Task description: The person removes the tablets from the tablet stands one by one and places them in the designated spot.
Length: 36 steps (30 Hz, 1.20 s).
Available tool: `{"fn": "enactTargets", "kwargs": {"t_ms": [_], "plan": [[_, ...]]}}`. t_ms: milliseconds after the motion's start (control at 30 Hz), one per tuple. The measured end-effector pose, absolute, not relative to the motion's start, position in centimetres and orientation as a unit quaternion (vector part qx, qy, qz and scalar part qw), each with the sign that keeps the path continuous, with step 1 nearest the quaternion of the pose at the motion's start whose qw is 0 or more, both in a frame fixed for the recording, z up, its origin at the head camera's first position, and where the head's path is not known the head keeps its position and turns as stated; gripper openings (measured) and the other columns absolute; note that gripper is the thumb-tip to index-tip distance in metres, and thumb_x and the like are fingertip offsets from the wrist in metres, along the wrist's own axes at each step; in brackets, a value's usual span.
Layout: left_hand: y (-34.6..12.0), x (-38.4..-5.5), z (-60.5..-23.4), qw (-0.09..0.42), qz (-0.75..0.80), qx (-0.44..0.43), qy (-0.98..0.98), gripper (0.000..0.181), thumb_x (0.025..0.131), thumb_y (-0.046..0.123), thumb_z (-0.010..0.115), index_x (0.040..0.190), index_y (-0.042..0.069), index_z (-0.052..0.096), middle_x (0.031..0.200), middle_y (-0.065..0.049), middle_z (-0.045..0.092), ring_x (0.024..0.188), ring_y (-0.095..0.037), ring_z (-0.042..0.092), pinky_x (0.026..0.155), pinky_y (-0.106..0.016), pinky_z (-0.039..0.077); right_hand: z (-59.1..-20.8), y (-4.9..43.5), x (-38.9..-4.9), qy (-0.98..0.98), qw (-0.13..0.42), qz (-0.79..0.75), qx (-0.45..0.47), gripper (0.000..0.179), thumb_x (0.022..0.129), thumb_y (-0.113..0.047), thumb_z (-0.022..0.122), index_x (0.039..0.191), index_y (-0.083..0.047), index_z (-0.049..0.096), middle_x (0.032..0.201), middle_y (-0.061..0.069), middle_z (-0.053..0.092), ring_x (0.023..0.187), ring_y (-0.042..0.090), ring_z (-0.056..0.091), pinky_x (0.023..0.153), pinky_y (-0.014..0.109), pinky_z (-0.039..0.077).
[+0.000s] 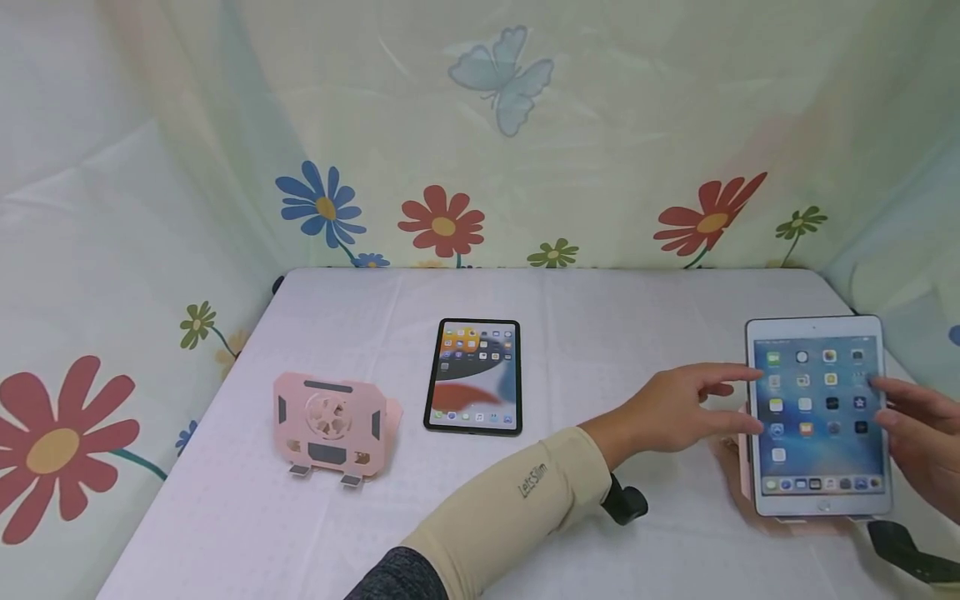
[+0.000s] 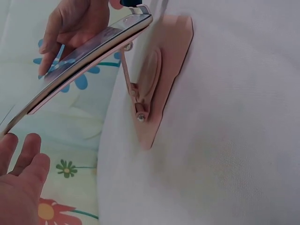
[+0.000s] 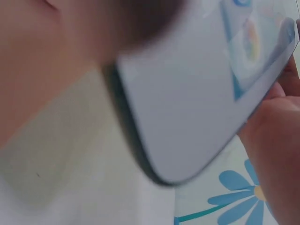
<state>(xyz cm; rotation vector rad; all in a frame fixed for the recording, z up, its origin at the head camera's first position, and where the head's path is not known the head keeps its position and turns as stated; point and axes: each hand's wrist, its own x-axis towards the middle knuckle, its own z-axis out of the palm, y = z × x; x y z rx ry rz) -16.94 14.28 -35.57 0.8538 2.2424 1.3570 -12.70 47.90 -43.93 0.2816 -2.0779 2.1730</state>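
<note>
A white-framed tablet (image 1: 819, 417) with a lit screen leans on a pink folding stand (image 2: 171, 61) at the table's right side. At its left edge, my left hand (image 1: 678, 408) holds its fingers and thumb extended, fingertips right by the frame. My right hand (image 1: 926, 437) is at the opposite edge, index finger and thumb reaching to the frame, partly cut off by the view. The left wrist view shows the tablet tilted on the stand's hinged arm, its lower edge in a metal hook. Most of the stand is hidden behind the tablet in the head view.
A second pink stand (image 1: 330, 423) with grey pads and two metal hooks sits on the left of the white-covered table (image 1: 600, 333). A black-framed tablet (image 1: 474, 379) lies screen up near the middle. Behind hangs a flowered curtain (image 1: 615, 125).
</note>
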Motion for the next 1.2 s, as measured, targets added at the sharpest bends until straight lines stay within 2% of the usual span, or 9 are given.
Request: {"fn": "enactTargets", "kwargs": {"t_ms": [233,367,733,767,867,967,1033,1067,1200], "plan": [[14.8,-17.0,-35.4,0.225,0.496,0.277,0.792,0.056,0.092,0.032,0.075,0.143,0.041,0.054,0.139,0.024,0.050,0.114,0.010,0.051,0.080,-0.013,0.047,-43.3,47.0,-12.3,-0.678,0.035,0.728,0.093,0.053,0.105,0.007,0.036,0.155,-0.012,0.038,0.146,-0.013,0.034,0.119,0.002,0.038,0.076,0.010,0.044],[15.1,-17.0,-35.2,0.238,0.498,0.271,0.789,0.057,0.092,0.032,0.075,0.144,0.040,0.053,0.137,0.024,0.052,0.114,0.009,0.051,0.080,-0.013,0.047,-42.6,46.2,-12.0,-0.664,0.036,0.741,0.096,0.052,0.105,0.007,0.035,0.153,-0.012,0.041,0.144,-0.013,0.036,0.115,-0.001,0.042,0.075,0.010,0.044],[15.5,-17.1,-35.1,0.248,0.508,0.252,0.786,0.057,0.092,0.032,0.075,0.143,0.042,0.053,0.133,0.024,0.054,0.113,0.009,0.052,0.079,-0.014,0.047,-43.9,47.5,-12.7,-0.682,0.041,0.723,0.103,0.052,0.106,0.006,0.036,0.156,-0.009,0.035,0.151,-0.007,0.030,0.125,0.003,0.034,0.083,0.007,0.041],[15.5,-17.1,-35.1,0.248,0.511,0.250,0.784,0.056,0.092,0.032,0.075,0.143,0.042,0.054,0.132,0.024,0.055,0.112,0.010,0.052,0.079,-0.014,0.048,-44.1,47.7,-12.8,-0.686,0.041,0.720,0.099,0.053,0.106,0.006,0.036,0.156,-0.009,0.034,0.152,-0.007,0.029,0.126,0.003,0.033,0.091,0.008,0.038],[15.4,-17.1,-35.1,0.248,0.518,0.245,0.781,0.055,0.092,0.031,0.075,0.142,0.042,0.055,0.128,0.023,0.058,0.108,0.011,0.053,0.079,-0.015,0.048,-44.5,48.1,-12.9,-0.702,0.044,0.705,0.092,0.053,0.106,0.005,0.037,0.157,-0.010,0.032,0.154,-0.007,0.026,0.128,0.003,0.029,0.098,0.009,0.031],[15.4,-17.0,-35.0,0.248,0.522,0.240,0.780,0.055,0.091,0.031,0.075,0.141,0.042,0.056,0.122,0.023,0.060,0.102,0.011,0.053,0.075,-0.015,0.048,-43.7,47.4,-12.4,-0.710,0.045,0.697,0.092,0.054,0.106,0.006,0.034,0.157,-0.012,0.032,0.155,-0.009,0.022,0.131,0.004,0.023,0.112,0.015,0.008],[15.3,-17.0,-34.8,0.247,0.523,0.238,0.780,0.055,0.091,0.031,0.076,0.141,0.041,0.056,0.118,0.023,0.061,0.099,0.010,0.053,0.073,-0.015,0.047,-43.1,46.8,-12.1,-0.717,0.058,0.687,0.102,0.053,0.106,0.007,0.035,0.156,-0.010,0.034,0.154,-0.009,0.025,0.130,0.002,0.025,0.110,0.014,0.010],[15.3,-16.9,-34.8,0.247,0.523,0.238,0.781,0.055,0.091,0.031,0.076,0.141,0.042,0.056,0.117,0.023,0.061,0.097,0.010,0.053,0.072,-0.015,0.047,-42.7,46.5,-12.0,-0.715,0.060,0.689,0.104,0.053,0.106,0.008,0.034,0.155,-0.010,0.036,0.153,-0.009,0.027,0.130,0.002,0.026,0.111,0.015,0.003],[15.1,-16.9,-34.5,0.242,0.526,0.238,0.780,0.055,0.091,0.030,0.076,0.141,0.041,0.056,0.113,0.022,0.062,0.094,0.008,0.053,0.072,-0.015,0.047,-42.9,46.8,-12.2,-0.728,0.088,0.671,0.110,0.051,0.105,0.010,0.035,0.152,-0.007,0.041,0.150,-0.008,0.035,0.132,0.003,0.028,0.112,0.017,-0.004]]}}
